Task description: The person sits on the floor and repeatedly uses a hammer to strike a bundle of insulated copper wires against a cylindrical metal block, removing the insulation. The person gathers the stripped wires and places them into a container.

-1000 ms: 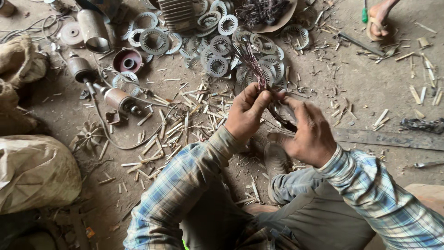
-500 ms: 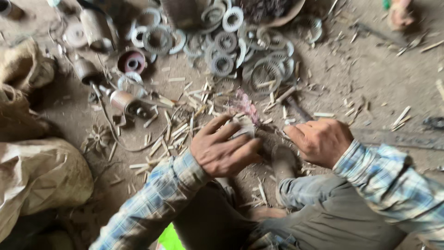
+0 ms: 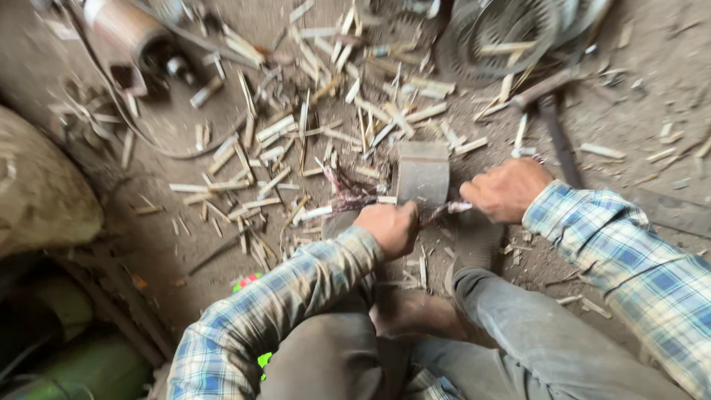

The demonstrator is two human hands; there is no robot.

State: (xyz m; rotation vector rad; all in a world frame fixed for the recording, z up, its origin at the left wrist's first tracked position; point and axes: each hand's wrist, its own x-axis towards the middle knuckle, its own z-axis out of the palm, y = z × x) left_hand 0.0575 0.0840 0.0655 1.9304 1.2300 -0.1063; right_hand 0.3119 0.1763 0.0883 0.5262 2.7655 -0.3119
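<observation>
My left hand [image 3: 391, 227] is closed low over the ground, gripping a bundle of reddish copper wire [image 3: 348, 194] that sticks out to its left. A grey metal cylinder [image 3: 423, 172] stands just beyond the hand, touching the wire. My right hand [image 3: 506, 190] is fisted to the right of the cylinder, around a thin pale rod [image 3: 459, 208] whose tip points toward my left hand. Both arms wear blue plaid sleeves. My knees and one bare foot [image 3: 415, 315] fill the bottom of the view.
Several pale splinters and strips [image 3: 296, 133] litter the dirt floor. A motor part with a cable [image 3: 126, 33] lies at top left, round metal windings [image 3: 511, 30] at top right, a dark bar [image 3: 555, 133] near my right hand, a sack [image 3: 41, 192] at left.
Both hands have dropped from in front of me down to the ground beside the metal cylinder. The view has tilted down and closer, and the wire bundle now lies low at my left hand.
</observation>
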